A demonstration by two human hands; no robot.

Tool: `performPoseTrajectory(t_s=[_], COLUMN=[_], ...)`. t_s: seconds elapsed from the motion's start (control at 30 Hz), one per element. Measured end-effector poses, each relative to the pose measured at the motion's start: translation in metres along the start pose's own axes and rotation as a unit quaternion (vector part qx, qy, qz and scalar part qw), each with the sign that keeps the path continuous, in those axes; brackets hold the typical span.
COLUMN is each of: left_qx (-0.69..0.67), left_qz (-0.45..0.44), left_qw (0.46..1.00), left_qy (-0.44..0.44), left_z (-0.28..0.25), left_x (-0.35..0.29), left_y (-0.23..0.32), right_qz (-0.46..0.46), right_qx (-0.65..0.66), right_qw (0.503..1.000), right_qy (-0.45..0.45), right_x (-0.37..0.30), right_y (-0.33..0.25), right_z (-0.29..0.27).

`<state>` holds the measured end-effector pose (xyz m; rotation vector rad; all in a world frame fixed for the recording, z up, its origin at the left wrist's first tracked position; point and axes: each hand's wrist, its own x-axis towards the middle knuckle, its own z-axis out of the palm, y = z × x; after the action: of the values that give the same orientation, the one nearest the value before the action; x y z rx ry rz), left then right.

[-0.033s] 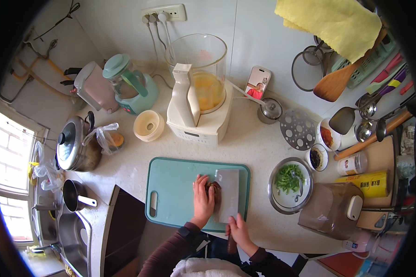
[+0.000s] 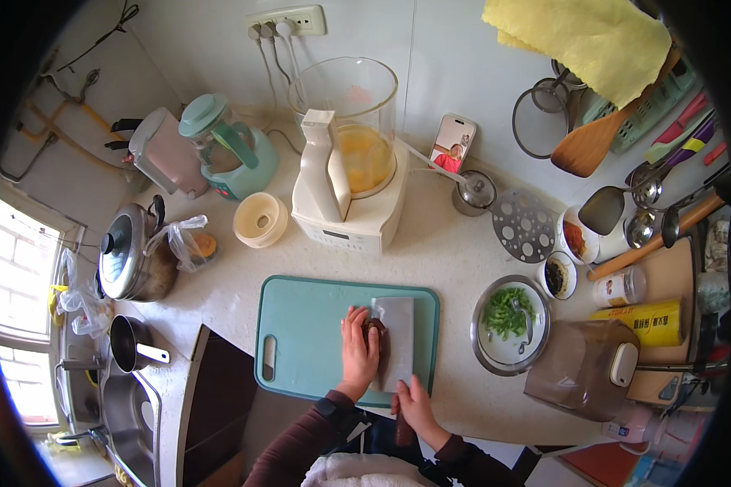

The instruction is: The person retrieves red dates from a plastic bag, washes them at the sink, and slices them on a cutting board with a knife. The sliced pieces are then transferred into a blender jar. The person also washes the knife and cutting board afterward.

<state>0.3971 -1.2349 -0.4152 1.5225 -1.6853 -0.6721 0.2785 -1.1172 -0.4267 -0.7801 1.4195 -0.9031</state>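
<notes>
A teal cutting board (image 2: pixel 307 325) lies on the counter before me. On it, my left hand (image 2: pixel 357 357) presses down with bent fingers and steadies a dark brown piece of food (image 2: pixel 381 334), mostly covered by that hand and the blade; its exact kind cannot be made out. My right hand (image 2: pixel 418 408) is closed round the brown handle of a cleaver (image 2: pixel 395 345). The broad metal blade is beside the food, right of my left fingers, and tilts so that its flat face shows.
Right of the board stand a metal-rimmed bowl of chopped greens (image 2: pixel 507 315), a small bowl of dark sauce (image 2: pixel 555 277) and a brownish lidded container (image 2: pixel 583 369). Behind the board is a cream appliance (image 2: pixel 351 231) with a clear tall vessel. A phone (image 2: pixel 452 143) leans on the wall.
The cleaver and my right hand have shifted slightly left, bringing the blade closer to my left fingers. My left hand has stayed nearly in place on the food.
</notes>
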Motion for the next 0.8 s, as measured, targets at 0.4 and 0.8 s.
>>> performPoseTrajectory(t_s=[0.4,0.8], left_qx=[-0.276,-0.475], left_qz=[-0.089,-0.003], left_qw=[0.956,0.876], left_qy=[-0.031,-0.082], left_z=[-0.032,-0.139], left_x=[0.003,0.077], left_y=[0.045,0.129], right_qz=[0.147,0.199], right_qx=[0.25,0.282], right_qw=[0.938,0.902], right_qy=[-0.188,-0.259], right_x=[-0.001,-0.03], right_y=[-0.043,-0.147], right_z=[-0.017,-0.042])
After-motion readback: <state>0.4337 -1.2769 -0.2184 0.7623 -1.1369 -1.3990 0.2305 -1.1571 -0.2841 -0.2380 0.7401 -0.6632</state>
